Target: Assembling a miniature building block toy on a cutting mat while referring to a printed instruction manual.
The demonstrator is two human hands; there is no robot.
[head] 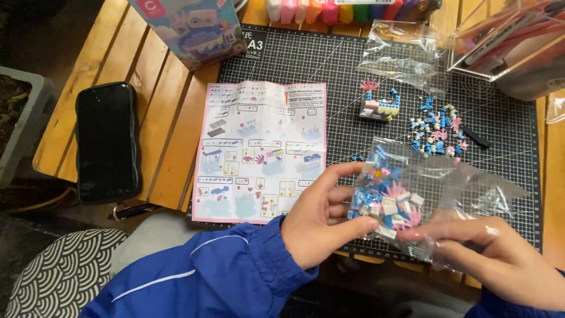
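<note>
Two hands meet over the near edge of the black cutting mat (329, 70), and both pinch the same clear plastic bag of small bricks (394, 197). The left hand (321, 221) grips the bag's left side between thumb and fingers, while the right hand (500, 259) holds its lower right corner, fingers closed on the film. The bag is lifted just above the mat's near edge and is well filled with blue, pink and white pieces, so most of the bricks appear unused.

Judging by what lies on the mat, the build is at an early stage. A small partial model (379, 107), with a dark base, a few pale and blue bricks and a pink coral-like piece, sits near the mat's middle toward its far side. Just right of it a scatter of loose bricks (438, 126) is spread out, unsorted. An emptied clear bag (400, 53) lies at the mat's far right corner.

Overlapping the mat's left edge, the pink-bordered instruction sheet (262, 150) lies unfolded; only its first panels seem matched by the model. Left of the mat rest a dark phone (106, 141) and, at the far left corner, the product box (191, 29).
</note>
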